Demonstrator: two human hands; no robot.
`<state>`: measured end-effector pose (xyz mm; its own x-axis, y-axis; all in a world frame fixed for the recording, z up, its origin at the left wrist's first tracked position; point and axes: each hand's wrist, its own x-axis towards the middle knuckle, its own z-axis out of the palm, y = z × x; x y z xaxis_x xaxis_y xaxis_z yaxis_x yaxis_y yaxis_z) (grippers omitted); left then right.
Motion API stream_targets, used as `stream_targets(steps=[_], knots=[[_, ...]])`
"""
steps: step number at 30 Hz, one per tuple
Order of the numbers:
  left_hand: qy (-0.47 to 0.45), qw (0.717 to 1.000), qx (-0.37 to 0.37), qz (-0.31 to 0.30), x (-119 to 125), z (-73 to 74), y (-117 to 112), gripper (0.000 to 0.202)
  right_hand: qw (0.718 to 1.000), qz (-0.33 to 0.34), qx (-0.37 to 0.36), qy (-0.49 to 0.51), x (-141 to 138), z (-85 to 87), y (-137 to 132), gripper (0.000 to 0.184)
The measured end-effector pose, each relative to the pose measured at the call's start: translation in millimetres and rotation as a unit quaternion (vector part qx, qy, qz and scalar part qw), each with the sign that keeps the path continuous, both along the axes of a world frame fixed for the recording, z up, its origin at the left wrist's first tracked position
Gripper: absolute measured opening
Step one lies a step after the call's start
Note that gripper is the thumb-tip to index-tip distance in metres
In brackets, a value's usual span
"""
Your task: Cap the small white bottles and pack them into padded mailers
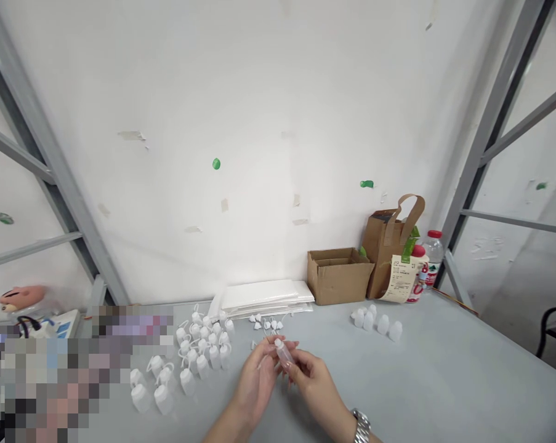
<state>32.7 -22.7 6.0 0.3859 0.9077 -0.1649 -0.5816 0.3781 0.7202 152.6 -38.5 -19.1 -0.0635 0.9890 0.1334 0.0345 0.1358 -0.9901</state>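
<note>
A small translucent squeeze bottle is tilted between my two hands, its narrow top toward the upper left. The thumb and fingers of my right hand grip its lower body. Fingers of my left hand close around its upper end; part of their contact is hidden. Just beyond my hands lie several small white caps with loops. To the left of my left hand stand several white bottles, many with looped caps on.
Several bottles without visible loops stand at right. Along the wall are flat white packs, an open cardboard box, a brown paper bag and a red-capped bottle. Metal posts frame the table; the left side is pixelated.
</note>
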Motion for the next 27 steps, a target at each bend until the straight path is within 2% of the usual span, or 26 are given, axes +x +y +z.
stream_targets(steps=[9,18,27], knots=[[0.003,1.0,-0.005,0.004,0,-1.1,2,0.016,1.0,-0.007,-0.002,0.008,1,-3.0,1,0.044],[-0.004,0.999,-0.042,0.016,0,0.5,2,0.014,0.996,0.04,-0.037,0.076,3,10.0,1,0.046],[0.007,0.998,-0.061,0.03,1,-2.2,3,0.014,0.992,0.054,-0.05,0.1,2,7.8,-1,0.041]])
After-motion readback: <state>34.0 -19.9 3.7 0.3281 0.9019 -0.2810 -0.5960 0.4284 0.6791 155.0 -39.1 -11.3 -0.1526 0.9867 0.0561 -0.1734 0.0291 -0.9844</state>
